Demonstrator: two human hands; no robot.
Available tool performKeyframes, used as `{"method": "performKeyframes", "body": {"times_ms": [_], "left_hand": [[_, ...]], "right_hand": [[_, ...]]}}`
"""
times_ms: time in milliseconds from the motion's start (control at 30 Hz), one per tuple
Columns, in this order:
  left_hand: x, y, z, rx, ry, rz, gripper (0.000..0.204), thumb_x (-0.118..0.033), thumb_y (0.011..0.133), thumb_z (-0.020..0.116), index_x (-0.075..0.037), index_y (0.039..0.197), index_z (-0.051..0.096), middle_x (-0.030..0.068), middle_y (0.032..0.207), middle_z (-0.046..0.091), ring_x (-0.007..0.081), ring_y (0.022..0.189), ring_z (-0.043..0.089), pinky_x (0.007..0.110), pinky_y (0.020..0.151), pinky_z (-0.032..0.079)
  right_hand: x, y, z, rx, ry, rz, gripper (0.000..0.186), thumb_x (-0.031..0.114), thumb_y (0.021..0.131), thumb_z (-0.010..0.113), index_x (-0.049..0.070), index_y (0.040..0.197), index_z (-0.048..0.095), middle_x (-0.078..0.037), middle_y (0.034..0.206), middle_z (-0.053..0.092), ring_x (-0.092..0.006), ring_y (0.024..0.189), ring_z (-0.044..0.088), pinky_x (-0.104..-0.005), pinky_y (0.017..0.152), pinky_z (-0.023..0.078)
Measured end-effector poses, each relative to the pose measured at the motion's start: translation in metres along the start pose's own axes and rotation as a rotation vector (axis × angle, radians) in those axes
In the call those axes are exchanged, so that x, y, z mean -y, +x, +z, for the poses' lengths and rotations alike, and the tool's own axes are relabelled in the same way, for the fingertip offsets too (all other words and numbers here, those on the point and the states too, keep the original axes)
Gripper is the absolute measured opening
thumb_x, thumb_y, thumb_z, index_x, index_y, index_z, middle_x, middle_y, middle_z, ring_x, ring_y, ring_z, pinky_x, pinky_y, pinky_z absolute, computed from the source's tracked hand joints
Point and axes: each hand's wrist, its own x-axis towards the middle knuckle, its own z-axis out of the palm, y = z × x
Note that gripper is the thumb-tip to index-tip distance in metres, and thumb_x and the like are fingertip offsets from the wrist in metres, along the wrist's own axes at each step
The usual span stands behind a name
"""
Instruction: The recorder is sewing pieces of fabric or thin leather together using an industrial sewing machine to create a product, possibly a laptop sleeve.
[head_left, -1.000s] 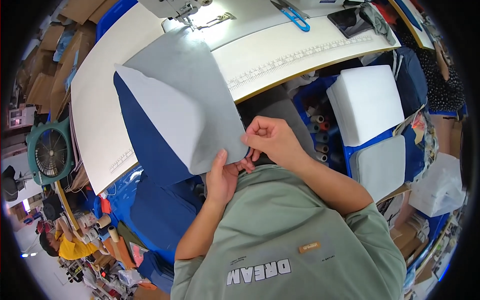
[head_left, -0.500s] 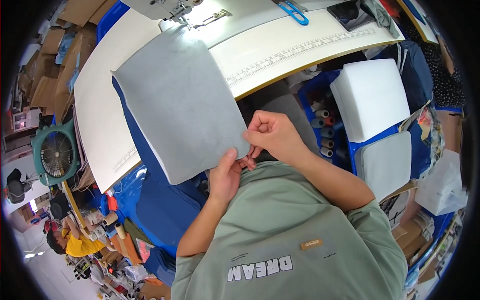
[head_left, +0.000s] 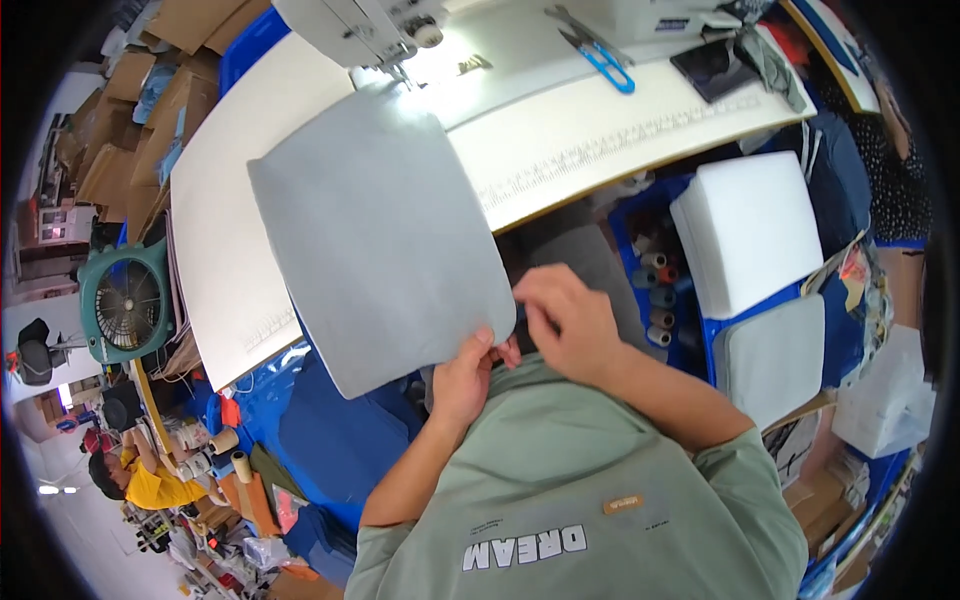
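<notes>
A grey rounded fabric panel (head_left: 385, 240) stretches from the sewing machine (head_left: 385, 40) down toward my body. Its far end lies below the needle area, where bright light washes out the detail. My left hand (head_left: 468, 378) pinches the near edge by the right corner, thumb on top and fingers underneath. Beside the panel's right edge is my right hand (head_left: 575, 325), fingers bent and thumb apart from them. Its fingertips are close to the edge; whether they touch it is hard to see.
Blue-handled snips (head_left: 605, 68) and a dark phone (head_left: 715, 70) lie on the white table (head_left: 600, 125), marked with a ruler scale. Right of me are a white stack of pads (head_left: 750, 230), a grey pad (head_left: 770, 360) and thread spools (head_left: 660, 297). A green fan (head_left: 127, 303) stands left; a person in yellow (head_left: 160, 485) sits beyond.
My right hand has let go of the panel's edge and its thumb has come away from the fingers. The panel's left side lies flatter, covering the navy layer there. The whole view has shifted slightly.
</notes>
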Motion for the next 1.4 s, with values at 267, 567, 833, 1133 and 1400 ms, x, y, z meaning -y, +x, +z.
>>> {"method": "performKeyframes", "body": {"times_ms": [267,567,833,1133,1400], "left_hand": [[-0.025,-0.010,-0.007,0.311,-0.336,-0.206,0.034,-0.030,0.109,0.056,0.001,0.105,0.068,0.0150,0.097,0.070,0.0278,0.093,0.068,0.038,0.083,0.055],[-0.167,0.075,0.003,0.256,1.667,0.965,0.024,-0.025,0.098,0.070,-0.007,0.112,0.073,0.0126,0.134,0.066,0.0347,0.124,0.061,0.044,0.103,0.051],[-0.169,0.087,-0.015,0.105,1.696,0.633,0.021,-0.012,0.090,0.077,-0.005,0.108,0.070,0.0123,0.122,0.067,0.0352,0.116,0.061,0.044,0.100,0.050],[-0.155,0.116,0.004,0.084,1.652,0.915,0.039,-0.018,0.091,0.077,-0.003,0.126,0.068,0.0105,0.133,0.064,0.0342,0.122,0.060,0.044,0.104,0.048],[-0.178,0.165,-0.008,0.040,1.689,0.993,0.037,-0.018,0.092,0.076,-0.004,0.125,0.068,0.0088,0.132,0.064,0.0324,0.122,0.059,0.045,0.103,0.048]], "right_hand": [[0.015,0.017,-0.006,0.155,-0.550,-0.697,0.030,0.016,0.074,0.073,0.004,0.101,0.072,-0.008,0.114,0.068,-0.0275,0.107,0.066,-0.0386,0.079,0.052],[0.026,0.020,-0.004,0.169,-0.564,-0.652,0.021,0.006,0.077,0.077,0.004,0.096,0.069,-0.006,0.104,0.068,-0.0261,0.103,0.066,-0.0377,0.081,0.051],[0.023,0.021,-0.003,0.161,-0.537,-0.571,0.020,0.005,0.076,0.077,0.004,0.094,0.069,-0.005,0.099,0.068,-0.0244,0.100,0.068,-0.0368,0.079,0.052],[0.027,0.050,0.000,0.138,-0.471,-0.587,0.019,0.005,0.076,0.076,0.004,0.092,0.067,-0.006,0.099,0.067,-0.0239,0.099,0.068,-0.0376,0.080,0.052],[0.024,0.110,0.005,0.151,-0.497,-0.606,0.019,0.004,0.074,0.076,0.005,0.090,0.066,-0.006,0.097,0.065,-0.0238,0.093,0.068,-0.0371,0.076,0.051]]}}
